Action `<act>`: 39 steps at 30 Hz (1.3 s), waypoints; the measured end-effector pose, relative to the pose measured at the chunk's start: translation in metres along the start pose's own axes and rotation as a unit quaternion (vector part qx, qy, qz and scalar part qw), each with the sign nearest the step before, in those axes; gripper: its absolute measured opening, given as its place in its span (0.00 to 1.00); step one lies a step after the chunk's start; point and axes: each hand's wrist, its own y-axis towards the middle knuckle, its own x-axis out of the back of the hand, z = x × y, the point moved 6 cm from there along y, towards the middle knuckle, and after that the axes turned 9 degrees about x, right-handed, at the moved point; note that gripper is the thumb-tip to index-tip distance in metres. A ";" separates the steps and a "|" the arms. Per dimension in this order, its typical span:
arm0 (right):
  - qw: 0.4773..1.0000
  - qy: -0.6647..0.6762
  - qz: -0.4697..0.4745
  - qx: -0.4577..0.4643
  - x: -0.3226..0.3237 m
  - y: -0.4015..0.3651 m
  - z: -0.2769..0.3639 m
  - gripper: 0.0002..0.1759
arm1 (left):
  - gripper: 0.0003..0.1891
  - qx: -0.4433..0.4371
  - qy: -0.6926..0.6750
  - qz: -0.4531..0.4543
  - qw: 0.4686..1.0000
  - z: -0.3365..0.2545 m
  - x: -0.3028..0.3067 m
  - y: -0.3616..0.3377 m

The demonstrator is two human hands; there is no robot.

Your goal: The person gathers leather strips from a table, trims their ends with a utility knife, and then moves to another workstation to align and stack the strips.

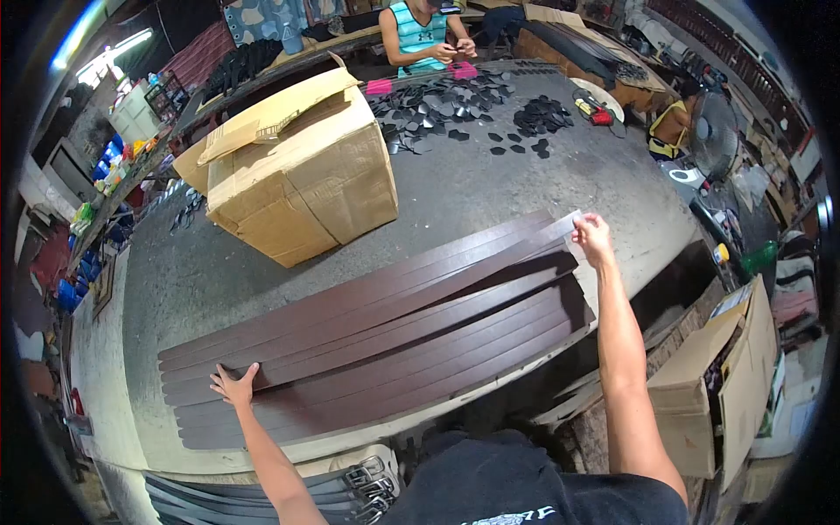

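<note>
Several long dark brown leather strips lie side by side across the near part of the work table. My right hand pinches the far right end of one leather strip, which is lifted there above the others. Toward the left ends of the strips, my left hand lies with its fingers spread on them. A dark gap shows beneath the raised strip.
A big cardboard box stands on the table beyond the strips. Small black pieces are scattered at the back, near another person. Buckled belts lie below the near edge. An open carton and a fan are at right.
</note>
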 end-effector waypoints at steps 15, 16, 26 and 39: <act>0.672 -0.443 0.356 0.474 -0.247 -0.222 -0.035 0.25 | 0.24 -0.587 -0.035 0.039 0.808 -0.189 -0.052 -0.265; 0.674 -0.442 0.341 0.484 -0.256 -0.226 -0.040 0.24 | 0.25 -0.597 -0.040 0.051 0.800 -0.197 -0.064 -0.275; 0.693 -0.503 0.293 0.426 -0.280 -0.226 -0.041 0.18 | 0.25 -0.575 0.009 0.036 0.817 -0.212 -0.089 -0.286; 0.686 -0.480 0.328 0.438 -0.278 -0.218 -0.041 0.18 | 0.21 -0.581 0.000 0.065 0.811 -0.221 -0.090 -0.277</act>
